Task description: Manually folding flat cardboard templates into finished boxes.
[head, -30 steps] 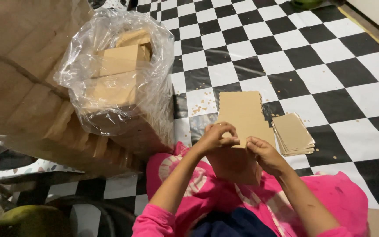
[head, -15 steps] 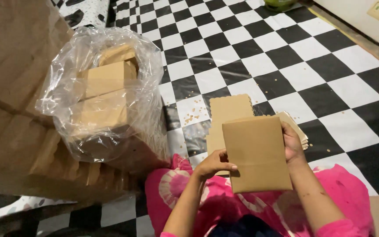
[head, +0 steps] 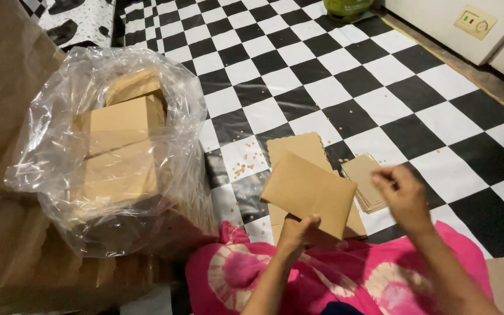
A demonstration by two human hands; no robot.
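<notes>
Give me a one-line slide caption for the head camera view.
Left hand holds a brown paper envelope over a checkered floor, right hand near a small stack, beside a plastic-lined box.

Bag (head: pixel 118 151) of envelopes left; held envelope (head: pixel 309 193) centre; stack (head: pixel 367 182) on floor right.

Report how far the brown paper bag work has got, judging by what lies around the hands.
Done: a clear plastic sack at the left is filled with stacked brown bags. In hand: the left hand pinches one flat brown bag by its lower edge, while the right hand, blurred and empty, hangs over a small pile of bags on the checkered floor. Left: that pile and a scalloped-edged sheet underneath.
</notes>
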